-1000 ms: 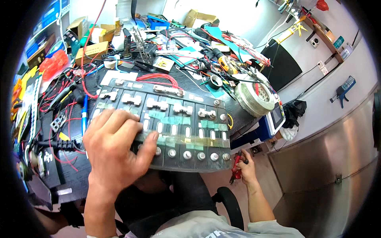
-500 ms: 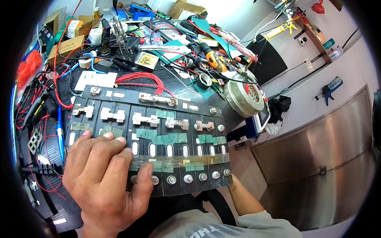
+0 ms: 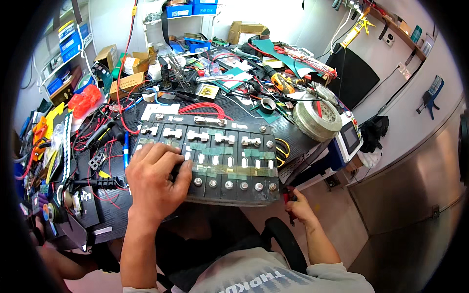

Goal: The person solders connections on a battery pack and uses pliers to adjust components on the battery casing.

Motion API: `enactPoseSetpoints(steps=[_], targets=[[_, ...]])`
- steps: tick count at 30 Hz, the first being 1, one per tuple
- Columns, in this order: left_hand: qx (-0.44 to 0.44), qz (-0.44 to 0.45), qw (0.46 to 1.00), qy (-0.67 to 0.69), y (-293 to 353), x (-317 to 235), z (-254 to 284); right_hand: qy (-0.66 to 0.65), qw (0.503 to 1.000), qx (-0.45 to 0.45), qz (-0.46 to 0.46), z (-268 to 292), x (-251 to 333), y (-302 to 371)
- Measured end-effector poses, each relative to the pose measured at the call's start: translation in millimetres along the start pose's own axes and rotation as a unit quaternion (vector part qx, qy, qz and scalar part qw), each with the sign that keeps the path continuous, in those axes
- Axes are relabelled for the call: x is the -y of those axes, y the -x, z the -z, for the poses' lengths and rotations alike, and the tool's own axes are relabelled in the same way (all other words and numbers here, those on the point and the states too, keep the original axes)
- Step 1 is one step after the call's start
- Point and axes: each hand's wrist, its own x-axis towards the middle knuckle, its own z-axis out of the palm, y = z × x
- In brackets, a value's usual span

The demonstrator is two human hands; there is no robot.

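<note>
A large black battery pack (image 3: 264,189) of several cells side by side lies at the table's front edge. Silver connector bars, bolts and green tape cover its top. My left hand (image 3: 159,178) rests on its left front part, fingers bent but apart, the thumb spread; the fingertips are partly hidden. Off the pack's right front corner, below table height, my right hand (image 3: 302,207) is closed round a red-handled tool (image 3: 288,195), which looks like pliers. Its jaws are too small to make out.
Red cable (image 3: 205,108) lies coiled behind the pack. A large spool (image 3: 317,122) and a device with a screen (image 3: 351,136) stand at right. Loose wires, tools and boxes crowd the table. A chair's black armrest (image 3: 286,244) is near my right arm. Another person's limb (image 3: 63,261) shows at lower left.
My view has drawn back and shows more of the room. My right hand, earlier hidden behind the pack, now shows with the red-handled tool. My left hand stays on the pack.
</note>
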Motion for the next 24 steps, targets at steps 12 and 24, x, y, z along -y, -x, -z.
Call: enactPoseSetpoints(steps=[12, 24], targets=[[0.025, 0.017, 0.996, -0.080, -10.5, -15.9, -5.3, -0.244, 0.920, 0.113, 0.285, 57.3, 168.9, 72.1], [0.020, 0.024, 0.996, -0.087, -13.4, -19.9, -10.9, -0.437, 0.621, 0.442, 0.478, 17.2, 328.8, -43.8]])
